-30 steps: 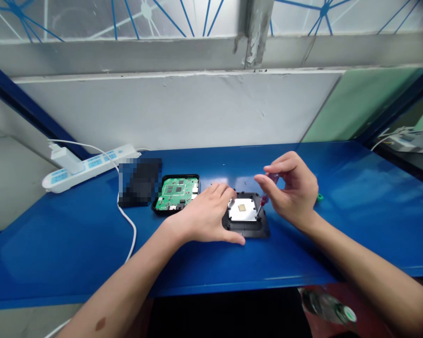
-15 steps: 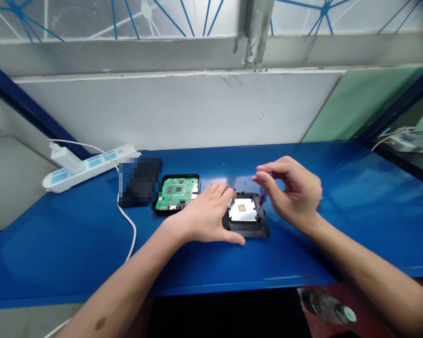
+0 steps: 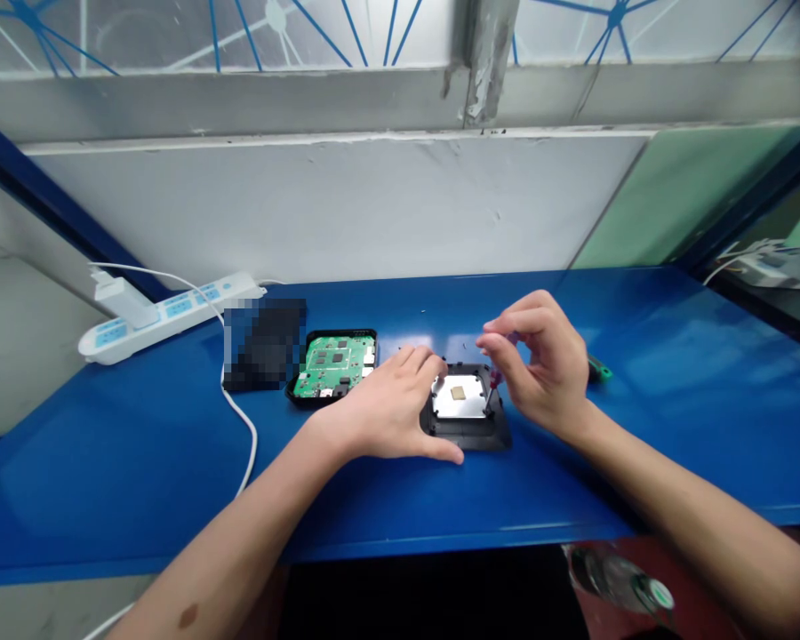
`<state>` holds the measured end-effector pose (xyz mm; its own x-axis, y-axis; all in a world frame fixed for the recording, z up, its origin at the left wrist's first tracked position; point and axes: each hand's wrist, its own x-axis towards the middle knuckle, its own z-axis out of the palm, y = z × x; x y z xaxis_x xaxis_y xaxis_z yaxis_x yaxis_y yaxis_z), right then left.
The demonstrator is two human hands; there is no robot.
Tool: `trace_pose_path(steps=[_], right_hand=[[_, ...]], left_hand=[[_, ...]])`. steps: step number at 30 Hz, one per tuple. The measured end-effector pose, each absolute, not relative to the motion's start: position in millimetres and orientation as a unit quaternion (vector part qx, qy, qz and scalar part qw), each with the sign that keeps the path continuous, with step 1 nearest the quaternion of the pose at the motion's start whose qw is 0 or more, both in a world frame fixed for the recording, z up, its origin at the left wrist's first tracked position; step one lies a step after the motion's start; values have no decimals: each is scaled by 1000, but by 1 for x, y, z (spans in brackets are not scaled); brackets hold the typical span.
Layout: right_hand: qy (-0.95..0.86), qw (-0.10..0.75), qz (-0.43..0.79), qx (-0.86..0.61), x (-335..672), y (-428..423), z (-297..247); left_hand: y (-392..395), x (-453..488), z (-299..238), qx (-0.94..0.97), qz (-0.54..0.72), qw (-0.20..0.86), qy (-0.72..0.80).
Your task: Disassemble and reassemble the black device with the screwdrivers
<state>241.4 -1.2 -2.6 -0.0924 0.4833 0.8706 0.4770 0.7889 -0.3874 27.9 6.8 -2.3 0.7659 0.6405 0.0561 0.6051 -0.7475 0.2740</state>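
Observation:
My right hand (image 3: 543, 364) pinches the top of a screwdriver (image 3: 495, 377) with a translucent reddish handle. The screwdriver leans slightly, its tip down at the right-hand corner of a silver metal plate (image 3: 448, 406). That plate, with a small beige square pad (image 3: 459, 392) in its middle, lies in a black plastic cover (image 3: 484, 437) on the table. Spread across the cover's left side, my left hand (image 3: 396, 404) holds it between fingers at the far edge and thumb at the near edge. A black case with a green circuit board (image 3: 337, 360) sits just left, partly behind this hand.
A pixelated dark flat object (image 3: 267, 347) lies left of the case. Behind it are a white power strip (image 3: 173, 311) and charger with a white cable (image 3: 244, 418). A green-and-black object (image 3: 598, 371) lies beyond my right hand; a bottle (image 3: 630, 582) is below the blue table (image 3: 400, 507).
My right hand has turned and shifted slightly left around the screwdriver, uncovering more of the green-and-black object. The left hand and cover stay put.

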Motion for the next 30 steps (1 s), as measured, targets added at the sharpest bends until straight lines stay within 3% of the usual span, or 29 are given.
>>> trace_pose_path(steps=[11, 23, 30], right_hand=[[-713, 588, 124, -361, 238, -9, -4], [-749, 573, -23, -331, 244, -2, 5], [-713, 597, 42, -364, 239, -4, 0]], left_hand=[[6, 28, -1, 932, 71, 118, 336], [6, 28, -1, 931, 64, 117, 339], [6, 28, 0, 931, 66, 125, 337]])
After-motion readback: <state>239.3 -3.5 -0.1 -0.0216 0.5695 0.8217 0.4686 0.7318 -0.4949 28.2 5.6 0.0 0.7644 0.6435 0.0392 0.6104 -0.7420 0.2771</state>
